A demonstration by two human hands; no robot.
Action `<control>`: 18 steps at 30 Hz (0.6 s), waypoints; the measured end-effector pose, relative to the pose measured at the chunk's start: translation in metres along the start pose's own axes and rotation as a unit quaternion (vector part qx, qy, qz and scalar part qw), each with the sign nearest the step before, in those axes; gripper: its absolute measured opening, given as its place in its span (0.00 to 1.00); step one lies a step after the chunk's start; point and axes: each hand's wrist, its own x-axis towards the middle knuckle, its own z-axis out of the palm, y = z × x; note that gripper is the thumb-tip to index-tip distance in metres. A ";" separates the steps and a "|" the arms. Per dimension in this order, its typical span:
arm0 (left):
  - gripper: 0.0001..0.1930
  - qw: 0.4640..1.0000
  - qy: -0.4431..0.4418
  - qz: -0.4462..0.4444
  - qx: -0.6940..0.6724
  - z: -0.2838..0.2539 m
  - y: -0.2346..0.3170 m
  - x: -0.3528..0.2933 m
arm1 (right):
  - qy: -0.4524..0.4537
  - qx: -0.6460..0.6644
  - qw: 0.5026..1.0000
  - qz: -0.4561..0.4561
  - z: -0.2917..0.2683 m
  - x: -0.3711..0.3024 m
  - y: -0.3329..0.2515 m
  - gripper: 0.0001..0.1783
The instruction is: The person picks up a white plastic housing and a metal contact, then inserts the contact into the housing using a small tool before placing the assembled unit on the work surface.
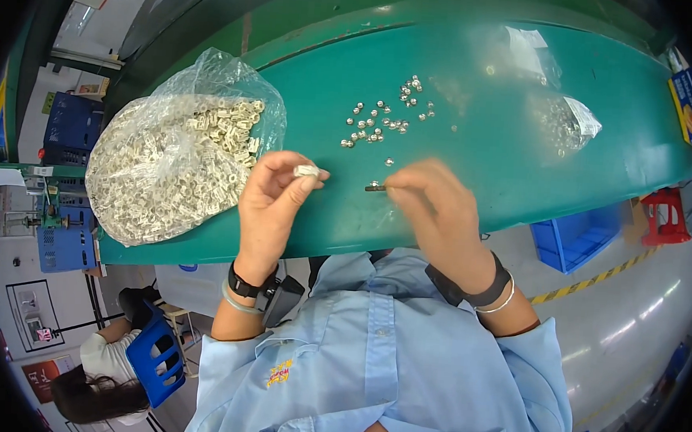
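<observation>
My left hand (274,196) pinches a small cream plastic part (307,171) between thumb and fingertips, just above the table. To its left lies a large clear plastic bag (166,169), its mouth spread open, full of the same kind of cream parts (233,126). My right hand (434,202), a little blurred, grips a thin dark stick-like tool (374,188) pointing left. At the tool's tip is a small shiny metal ball (374,184); whether the two touch I cannot tell. Another metal ball (389,162) lies just beyond it.
Several loose metal balls (375,127) are scattered over the green tabletop (323,80). Clear bags (569,123) lie at the far right, partly blurred. Beyond the right edge are a blue crate (578,236) and a red stool (666,216). A person (111,360) sits at lower left.
</observation>
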 end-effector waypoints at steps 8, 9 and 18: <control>0.17 0.960 -0.091 0.133 0.230 0.006 -0.011 -0.006 | 0.023 0.012 0.999 -0.047 0.008 0.012 -0.010 0.06; 0.18 0.963 -0.086 0.124 0.222 0.007 -0.013 -0.007 | 0.012 0.006 0.999 -0.050 0.011 0.012 -0.009 0.06; 0.27 0.923 -0.087 0.238 0.289 0.011 -0.016 -0.006 | -0.016 -0.079 0.992 -0.101 0.017 0.012 -0.007 0.07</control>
